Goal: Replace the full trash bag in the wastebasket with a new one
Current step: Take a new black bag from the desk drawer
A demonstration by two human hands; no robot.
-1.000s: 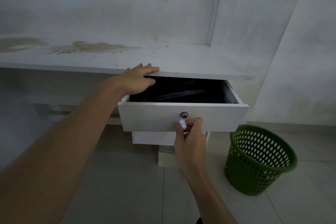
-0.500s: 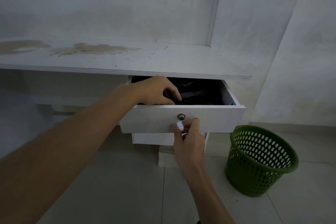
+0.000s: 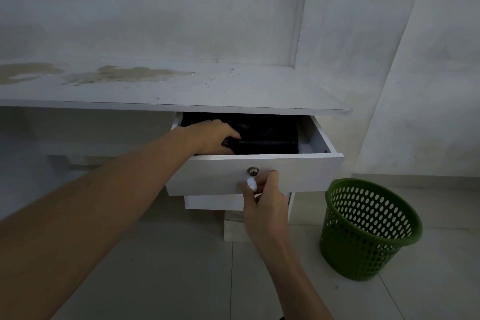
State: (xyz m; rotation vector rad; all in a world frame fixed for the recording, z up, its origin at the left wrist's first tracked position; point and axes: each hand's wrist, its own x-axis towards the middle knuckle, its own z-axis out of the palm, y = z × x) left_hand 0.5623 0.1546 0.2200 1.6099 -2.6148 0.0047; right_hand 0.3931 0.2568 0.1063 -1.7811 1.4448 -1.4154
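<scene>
Fetching the new liner, I judge. The left hand point(image 3: 213, 138) grips a black rolled plastic bag point(image 3: 267, 143) inside the open white wooden drawer point(image 3: 301, 175). The right hand point(image 3: 265, 202) pinches the small white tab point(image 3: 251, 184) on its front. The green perforated plastic wastebasket point(image 3: 363, 249) stands unlined at the drawer's four o'clock. Next, lift the bag clear. No writing readable.

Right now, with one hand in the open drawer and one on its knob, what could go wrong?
Should the right hand push the drawer in by its white knob, the left hand inside could get pinched under the desktop. It grips black trash bags; several may come out together.
</scene>
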